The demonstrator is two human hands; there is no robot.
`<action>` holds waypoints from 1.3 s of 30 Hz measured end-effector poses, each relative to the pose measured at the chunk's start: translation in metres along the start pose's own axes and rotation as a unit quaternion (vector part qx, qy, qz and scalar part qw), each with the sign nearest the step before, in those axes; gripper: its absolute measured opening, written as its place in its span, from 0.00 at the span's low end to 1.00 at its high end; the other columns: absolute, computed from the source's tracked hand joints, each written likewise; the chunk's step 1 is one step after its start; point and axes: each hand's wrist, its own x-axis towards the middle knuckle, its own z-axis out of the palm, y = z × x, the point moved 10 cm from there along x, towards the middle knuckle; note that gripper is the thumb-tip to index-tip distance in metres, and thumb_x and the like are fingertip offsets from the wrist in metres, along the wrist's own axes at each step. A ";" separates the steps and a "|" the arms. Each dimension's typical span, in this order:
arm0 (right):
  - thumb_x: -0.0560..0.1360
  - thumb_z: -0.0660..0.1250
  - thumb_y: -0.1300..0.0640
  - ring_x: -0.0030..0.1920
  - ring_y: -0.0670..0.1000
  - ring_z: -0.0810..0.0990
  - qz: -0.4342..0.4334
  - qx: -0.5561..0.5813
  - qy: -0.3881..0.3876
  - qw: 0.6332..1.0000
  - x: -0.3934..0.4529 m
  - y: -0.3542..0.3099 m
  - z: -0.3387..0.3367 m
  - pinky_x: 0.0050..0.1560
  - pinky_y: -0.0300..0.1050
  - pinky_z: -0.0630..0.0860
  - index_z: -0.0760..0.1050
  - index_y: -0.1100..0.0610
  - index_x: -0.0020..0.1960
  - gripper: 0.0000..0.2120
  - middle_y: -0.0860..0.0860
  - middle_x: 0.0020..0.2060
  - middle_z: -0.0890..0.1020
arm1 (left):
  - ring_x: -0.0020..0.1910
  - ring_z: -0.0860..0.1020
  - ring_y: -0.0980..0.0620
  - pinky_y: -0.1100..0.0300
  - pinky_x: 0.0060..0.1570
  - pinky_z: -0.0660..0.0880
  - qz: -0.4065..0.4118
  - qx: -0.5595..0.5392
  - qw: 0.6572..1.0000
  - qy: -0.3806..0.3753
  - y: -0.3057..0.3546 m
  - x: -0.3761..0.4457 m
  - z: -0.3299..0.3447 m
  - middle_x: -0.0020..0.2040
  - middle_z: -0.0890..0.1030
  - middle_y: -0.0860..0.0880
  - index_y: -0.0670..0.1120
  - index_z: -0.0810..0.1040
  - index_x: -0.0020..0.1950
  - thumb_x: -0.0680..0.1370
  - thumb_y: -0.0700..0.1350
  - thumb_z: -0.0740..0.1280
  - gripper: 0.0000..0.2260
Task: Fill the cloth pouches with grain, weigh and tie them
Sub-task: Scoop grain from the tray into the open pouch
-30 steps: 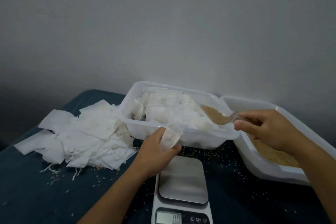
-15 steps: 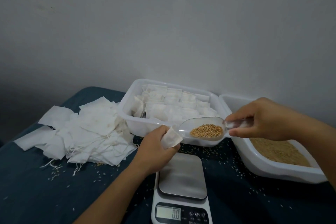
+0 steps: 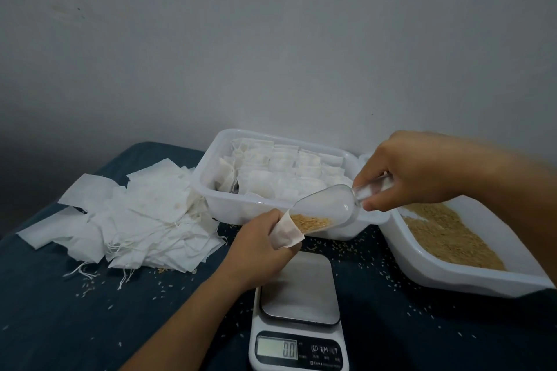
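Observation:
My left hand (image 3: 259, 245) pinches a small white cloth pouch (image 3: 286, 233) held open above the scale (image 3: 298, 313). My right hand (image 3: 413, 172) grips the handle of a clear plastic scoop (image 3: 328, 205), tilted down to the left. Brown grain (image 3: 310, 222) lies at the scoop's lip, right at the pouch's mouth. The scale's steel plate is bare and its display reads 0.0. A white tub of grain (image 3: 470, 283) stands at the right.
A white tub (image 3: 211, 190) of filled pouches stands behind the hands. A heap of flat empty pouches (image 3: 135, 220) with strings lies on the left of the dark blue cloth. Loose grains are scattered around the scale. A grey wall rises behind.
My right hand has lifted the scoop's handle and tipped it, so the grain slid from the bowl to the lip at the pouch mouth. My left hand has hardly moved.

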 end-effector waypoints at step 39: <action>0.76 0.75 0.41 0.43 0.50 0.86 0.406 0.137 -0.097 0.898 -0.102 0.221 0.176 0.53 0.50 0.83 0.88 0.50 0.44 0.13 0.47 0.43 0.88 | 0.42 0.79 0.61 0.66 0.37 0.72 -0.032 0.048 0.998 0.018 -0.017 0.005 0.003 0.42 0.83 0.57 0.55 0.79 0.50 0.76 0.54 0.76 0.09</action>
